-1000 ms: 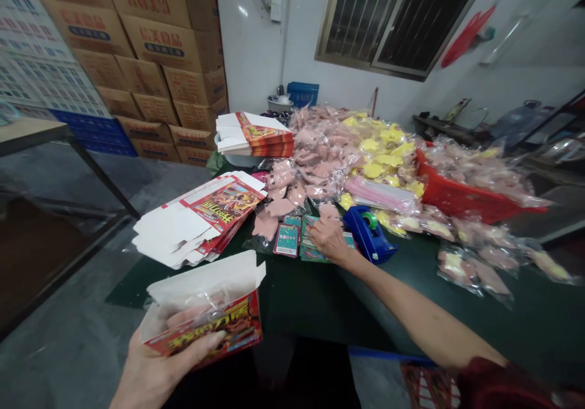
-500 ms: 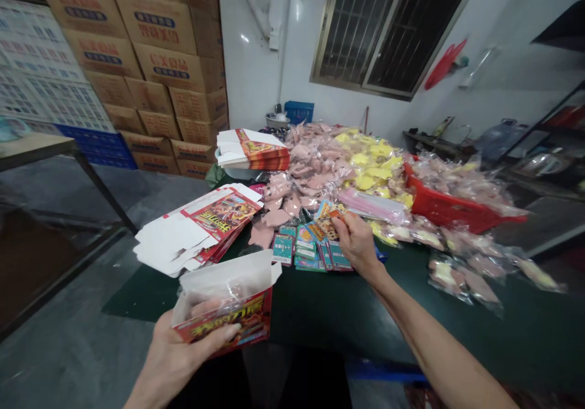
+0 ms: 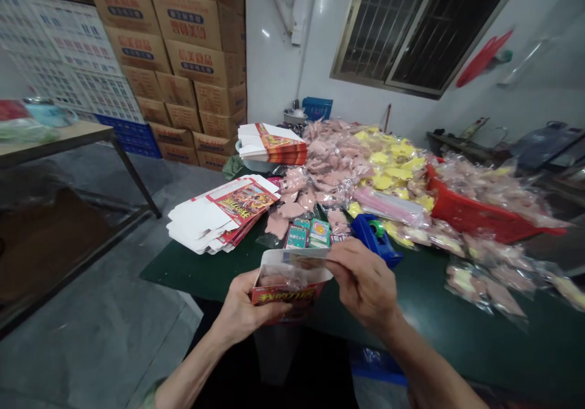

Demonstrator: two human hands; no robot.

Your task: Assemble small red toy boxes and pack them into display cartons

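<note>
My left hand [image 3: 243,309] is closed around a red printed carton [image 3: 299,296] with its top flap up. Inside the carton's mouth lies a pink item in clear plastic [image 3: 281,279]. At the right side of the opening, my right hand [image 3: 365,280] pinches a card [image 3: 305,261], which is partly down inside the carton against the flap. Its fingertips are partly hidden. Just beyond the carton, small stacks of colourful cards [image 3: 319,232] lie on the green table [image 3: 192,278]. A blue tape dispenser [image 3: 388,253] with green tape stands behind my right hand.
Flattened cartons [image 3: 201,217] lie to the left, with another stack [image 3: 274,144] behind. Pink and yellow bagged pieces [image 3: 338,153] heap across the back. A red basket [image 3: 475,214] of bagged pieces stands right. Brown boxes [image 3: 196,61] are piled by the wall.
My right hand has moved from the card stacks to the carton's mouth with the card. My left hand and the carton have shifted right. The view has turned slightly left, and the tape dispenser is uncovered.
</note>
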